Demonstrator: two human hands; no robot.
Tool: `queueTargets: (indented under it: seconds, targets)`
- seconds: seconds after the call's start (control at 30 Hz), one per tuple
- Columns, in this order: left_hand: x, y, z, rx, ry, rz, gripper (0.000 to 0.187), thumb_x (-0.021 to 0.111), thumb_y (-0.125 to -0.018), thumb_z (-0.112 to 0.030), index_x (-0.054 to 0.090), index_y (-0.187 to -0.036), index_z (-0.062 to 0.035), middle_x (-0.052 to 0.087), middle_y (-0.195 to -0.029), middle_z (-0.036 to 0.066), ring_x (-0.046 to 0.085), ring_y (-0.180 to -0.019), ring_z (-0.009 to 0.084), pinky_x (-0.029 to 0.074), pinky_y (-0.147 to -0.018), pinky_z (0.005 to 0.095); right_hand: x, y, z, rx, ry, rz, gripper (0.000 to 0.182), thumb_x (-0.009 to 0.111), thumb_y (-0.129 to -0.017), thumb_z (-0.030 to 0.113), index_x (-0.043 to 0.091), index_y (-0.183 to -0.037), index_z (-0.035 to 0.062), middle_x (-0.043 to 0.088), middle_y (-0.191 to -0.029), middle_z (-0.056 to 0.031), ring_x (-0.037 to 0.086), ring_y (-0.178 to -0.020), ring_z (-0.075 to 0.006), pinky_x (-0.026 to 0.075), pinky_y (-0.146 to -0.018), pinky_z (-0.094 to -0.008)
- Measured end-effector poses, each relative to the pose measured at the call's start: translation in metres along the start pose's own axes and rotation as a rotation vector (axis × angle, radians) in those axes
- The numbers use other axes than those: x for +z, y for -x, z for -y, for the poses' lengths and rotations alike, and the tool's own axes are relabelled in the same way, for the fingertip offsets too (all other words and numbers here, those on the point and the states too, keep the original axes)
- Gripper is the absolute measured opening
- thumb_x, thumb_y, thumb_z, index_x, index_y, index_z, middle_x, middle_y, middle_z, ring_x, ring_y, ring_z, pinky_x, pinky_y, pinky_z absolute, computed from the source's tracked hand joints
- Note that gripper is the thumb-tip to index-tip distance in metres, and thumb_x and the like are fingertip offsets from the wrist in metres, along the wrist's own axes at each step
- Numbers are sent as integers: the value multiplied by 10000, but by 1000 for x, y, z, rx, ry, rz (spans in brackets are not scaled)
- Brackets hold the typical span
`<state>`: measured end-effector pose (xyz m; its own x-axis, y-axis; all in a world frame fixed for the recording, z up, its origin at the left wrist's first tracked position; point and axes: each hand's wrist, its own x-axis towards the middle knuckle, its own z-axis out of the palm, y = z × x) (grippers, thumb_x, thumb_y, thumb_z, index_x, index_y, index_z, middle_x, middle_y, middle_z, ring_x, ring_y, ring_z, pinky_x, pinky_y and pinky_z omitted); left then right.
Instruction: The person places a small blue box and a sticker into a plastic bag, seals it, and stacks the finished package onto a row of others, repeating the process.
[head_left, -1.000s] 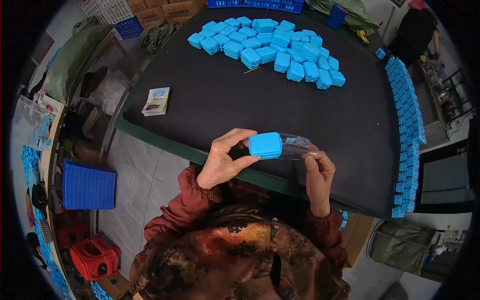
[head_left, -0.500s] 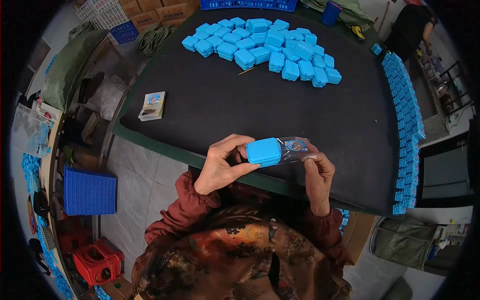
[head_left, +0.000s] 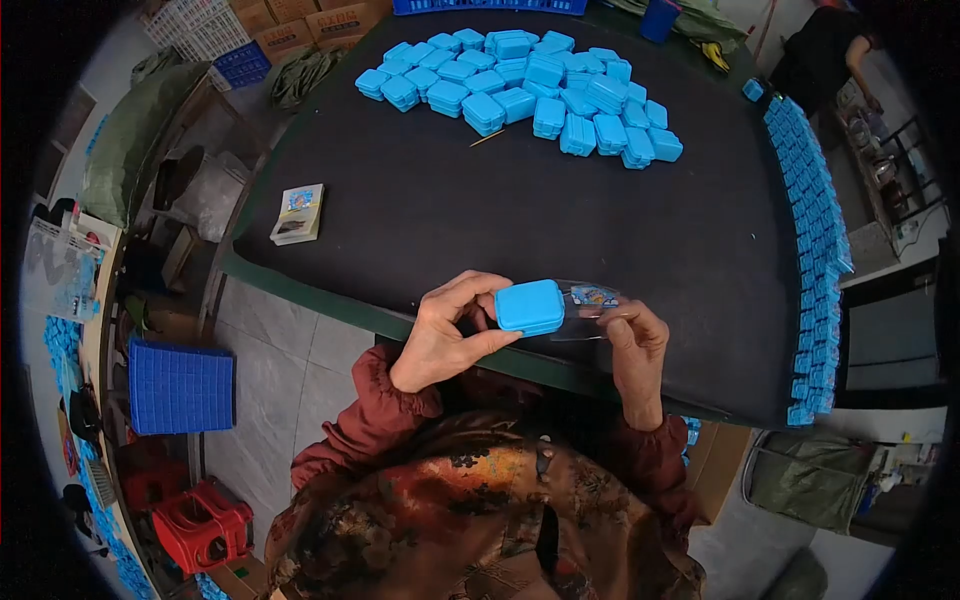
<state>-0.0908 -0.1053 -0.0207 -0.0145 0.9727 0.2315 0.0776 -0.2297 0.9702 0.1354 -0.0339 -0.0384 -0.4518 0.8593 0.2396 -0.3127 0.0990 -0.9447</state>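
A small light-blue plastic case (head_left: 529,307) is gripped between the thumb and fingers of my left hand (head_left: 455,332), over the near edge of the dark table. Against its right end lies a clear plastic sleeve (head_left: 577,322) with a colourful printed picture showing through. My right hand (head_left: 638,345) pinches the sleeve's far end between thumb and fingers. To the left of my hands sits a stack of printed cards (head_left: 298,214). Farther up the table spreads a heap of matching blue cases (head_left: 545,69).
Packed blue cases (head_left: 810,230) stand in long rows along the table's right edge. A thin yellowish stick (head_left: 487,139) lies before the heap. On the floor at left are a blue crate (head_left: 181,385) and a red stool (head_left: 205,525). Another person (head_left: 828,52) stands at the far right.
The plastic sleeve has shifted slightly and its printed picture now appears more tilted and flattened. Both hands keep their holds. The whole view has moved a little.
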Motion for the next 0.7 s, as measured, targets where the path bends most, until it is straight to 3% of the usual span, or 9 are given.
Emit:
queueTargets:
  seconds: [0.07, 0.13, 0.23, 0.4, 0.5, 0.63, 0.7]
  targets:
    - [2, -1, 1, 6, -1, 6, 399, 727, -721, -4, 566, -1085, 20, 512, -933, 33, 482, -748, 60, 432, -629, 208, 1, 1, 0, 3, 32, -24, 192, 610, -868, 195, 633, -835, 7, 616, -997, -112, 548, -948, -161, 430, -827, -308]
    - [4, -2, 4, 65, -1, -31, 383, 724, -698, 25, 585, -1054, 5, 533, -886, 38, 498, -709, 63, 420, -550, 194, 5, 1, 0, 5, 63, -46, 210, 603, -874, 207, 634, -821, 6, 613, -1004, -115, 545, -952, -165, 429, -822, -309]
    - [3, -2, 5, 59, -17, -35, 389, 726, -693, 28, 585, -1056, 5, 535, -888, 39, 500, -706, 67, 421, -546, 195, 10, 0, -2, -55, 73, -100, 255, 563, -898, 230, 617, -789, 6, 624, -926, -122, 529, -964, -156, 395, -837, -299]
    - [1, -1, 4, 27, -30, 6, 408, 725, -709, 16, 569, -1087, 19, 530, -979, 51, 490, -762, 66, 439, -635, 213, 9, 0, -5, -75, 15, -32, 278, 549, -903, 237, 616, -769, 3, 556, -1123, -145, 518, -1006, -186, 384, -882, -326]
    - [0, -1, 7, 66, -64, 23, 417, 728, -704, 14, 568, -1090, 21, 541, -1017, 65, 494, -765, 68, 442, -631, 214, 11, -3, -3, -96, 24, 27, 251, 578, -891, 238, 641, -815, 8, 582, -1096, -140, 546, -941, -161, 436, -824, -299]
    - [3, -2, 4, 95, -104, 50, 436, 714, -723, 7, 544, -1124, 27, 535, -1048, 82, 503, -779, 84, 454, -636, 231, 8, -4, 3, -10, 66, 83, 225, 583, -887, 209, 640, -804, 7, 574, -1106, -142, 551, -931, -155, 440, -810, -268]
    - [10, -4, 1, 102, -95, 6, 432, 711, -715, 19, 545, -1115, 23, 538, -1033, 93, 518, -766, 104, 457, -631, 237, 8, -8, 7, 11, 69, 111, 169, 605, -869, 180, 636, -873, 13, 549, -1142, -148, 549, -965, -172, 444, -796, -265]
